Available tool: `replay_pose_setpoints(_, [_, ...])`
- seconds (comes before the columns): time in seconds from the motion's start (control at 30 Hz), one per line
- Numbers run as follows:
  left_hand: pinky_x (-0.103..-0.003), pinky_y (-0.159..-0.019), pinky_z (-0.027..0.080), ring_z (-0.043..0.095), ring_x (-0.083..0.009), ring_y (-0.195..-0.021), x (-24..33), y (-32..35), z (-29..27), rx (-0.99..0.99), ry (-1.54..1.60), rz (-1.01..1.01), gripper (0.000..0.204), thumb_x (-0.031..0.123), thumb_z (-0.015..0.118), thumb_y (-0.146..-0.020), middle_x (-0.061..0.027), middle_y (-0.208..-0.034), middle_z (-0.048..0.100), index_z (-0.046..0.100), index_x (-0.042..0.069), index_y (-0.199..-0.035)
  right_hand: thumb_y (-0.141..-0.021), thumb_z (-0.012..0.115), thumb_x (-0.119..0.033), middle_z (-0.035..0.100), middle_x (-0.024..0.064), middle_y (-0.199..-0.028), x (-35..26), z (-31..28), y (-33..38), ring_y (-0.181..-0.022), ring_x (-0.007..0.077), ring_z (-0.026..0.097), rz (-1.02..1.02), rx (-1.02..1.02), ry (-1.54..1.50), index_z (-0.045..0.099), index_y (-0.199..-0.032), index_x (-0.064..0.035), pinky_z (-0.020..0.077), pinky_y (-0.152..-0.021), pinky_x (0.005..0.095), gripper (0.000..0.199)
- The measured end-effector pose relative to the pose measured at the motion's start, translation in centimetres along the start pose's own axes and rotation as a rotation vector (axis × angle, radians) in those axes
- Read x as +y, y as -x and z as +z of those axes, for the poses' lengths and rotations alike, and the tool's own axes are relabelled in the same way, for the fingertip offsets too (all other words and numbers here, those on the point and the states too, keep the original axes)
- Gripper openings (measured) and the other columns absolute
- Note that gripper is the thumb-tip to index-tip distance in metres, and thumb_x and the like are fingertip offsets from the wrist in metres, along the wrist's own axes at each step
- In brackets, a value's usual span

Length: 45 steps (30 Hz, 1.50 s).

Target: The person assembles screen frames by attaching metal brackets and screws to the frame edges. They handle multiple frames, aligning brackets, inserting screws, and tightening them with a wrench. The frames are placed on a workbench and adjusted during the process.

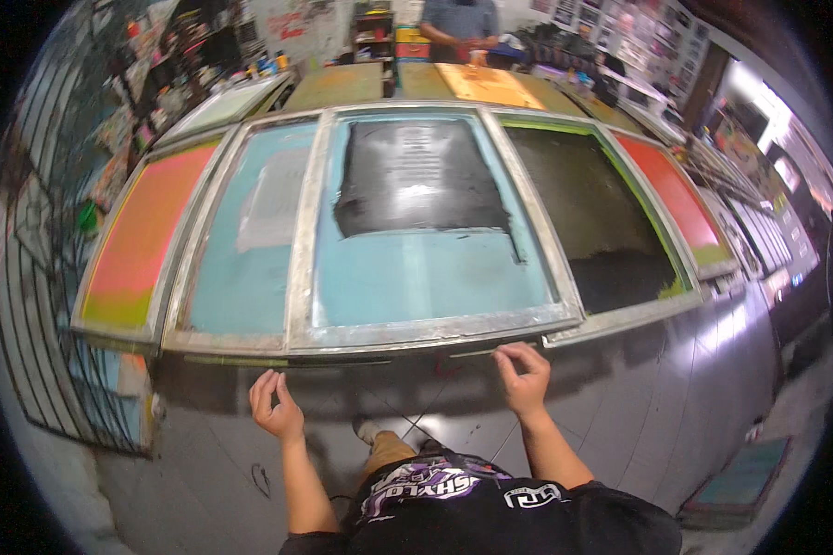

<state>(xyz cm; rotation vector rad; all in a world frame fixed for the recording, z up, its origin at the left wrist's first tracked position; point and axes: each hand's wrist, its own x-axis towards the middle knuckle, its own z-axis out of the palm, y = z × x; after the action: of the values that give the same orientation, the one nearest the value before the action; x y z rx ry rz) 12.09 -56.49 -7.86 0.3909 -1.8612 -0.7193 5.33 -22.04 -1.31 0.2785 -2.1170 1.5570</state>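
Before me lies a row of framed printing screens. The middle screen (pixel 416 277) has pale blue mesh with a wide patch of black ink (pixel 370 185) on its far part. My left hand (pixel 276 407) hangs just below the near edge of the row, fingers curled toward the thumb. What it pinches, if anything, does not show. My right hand (pixel 524 379) is raised at the near edge, right of the middle screen's centre, thumb and fingers closed. A thin pale line runs to its fingertips; I cannot tell whether it is held or part of the edge behind.
Beside the middle screen lie a blue screen with a grey patch (pixel 236 268), a dark green-edged screen (pixel 611 222), a pink screen (pixel 143 240) and a red screen (pixel 666 194). Across the table a person (pixel 458 28) stands by a yellow-lit board (pixel 486 85). Metal bars (pixel 37 305) stand left.
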Motion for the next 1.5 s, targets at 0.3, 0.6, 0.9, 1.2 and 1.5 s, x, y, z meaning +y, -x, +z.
replay_pose_setpoints(0.3, [-0.027, -0.065, 0.048, 0.061, -0.0178, -0.074, -5.3, 1.6, -11.1, 0.108, -0.068, -0.373, 0.009, -0.001, 0.055, -0.083, -0.0118, -0.083, 0.064, 0.064, -0.004, -0.081, -0.076, 0.063, -0.001, 0.057, 0.0088, -0.056, -3.3, 11.1, 4.5, -0.051, 0.0168, 0.054, -0.049, -0.541, -0.221, 0.056, -0.059, 0.0015, 0.0410, -0.050, 0.0258, 0.019])
replay_pose_setpoints(0.6, [-0.022, -0.059, 0.044, 0.056, -0.0101, -0.063, -16.1, 0.4, -25.9, 0.243, -0.162, -0.783, 0.013, 0.010, 0.062, -0.084, -0.0043, -0.074, 0.063, 0.065, -0.003, -0.086, -0.074, 0.061, 0.003, 0.062, 0.0127, -0.073, -11.8, 27.4, 9.1, -0.066, 0.0211, 0.061, -0.262, -0.823, -0.250, 0.062, -0.080, 0.0025, 0.0478, -0.062, 0.0283, 0.006])
replay_pose_setpoints(0.9, [-0.022, -0.056, 0.042, 0.051, -0.0096, -0.062, -28.4, -2.3, -40.9, 0.476, -0.318, -0.846, 0.016, 0.005, 0.054, -0.086, -0.0048, -0.073, 0.058, 0.062, -0.003, -0.097, -0.075, 0.055, 0.005, 0.061, 0.0123, -0.078, -20.3, 45.9, 13.1, -0.070, 0.0222, 0.061, -0.276, -0.849, -0.322, 0.061, -0.087, 0.0014, 0.0478, -0.065, 0.0290, 0.014])
replay_pose_setpoints(1.2, [-0.022, -0.059, 0.044, 0.052, -0.0102, -0.067, -42.0, -15.0, -38.5, 0.308, -0.141, -0.826, 0.029, -0.002, 0.050, -0.084, -0.0043, -0.081, 0.057, 0.053, -0.001, -0.114, -0.076, 0.059, 0.002, 0.061, 0.0131, -0.076, -22.8, 56.3, 9.8, -0.069, 0.0204, 0.059, -0.206, -0.524, -0.238, 0.060, -0.083, 0.0035, 0.0461, -0.065, 0.0273, 0.008])
replay_pose_setpoints(1.5, [-0.027, -0.070, 0.045, 0.055, -0.0138, -0.077, -51.2, -32.9, -34.6, 0.201, -0.142, -0.509, 0.030, 0.005, 0.057, -0.084, -0.0074, -0.091, 0.061, 0.054, 0.001, -0.114, -0.079, 0.058, 0.000, 0.059, 0.0131, -0.077, -24.2, 64.8, 9.6, -0.071, 0.0175, 0.057, 0.172, -0.321, -0.082, 0.059, -0.084, 0.0063, 0.0447, -0.064, 0.0271, 0.008])
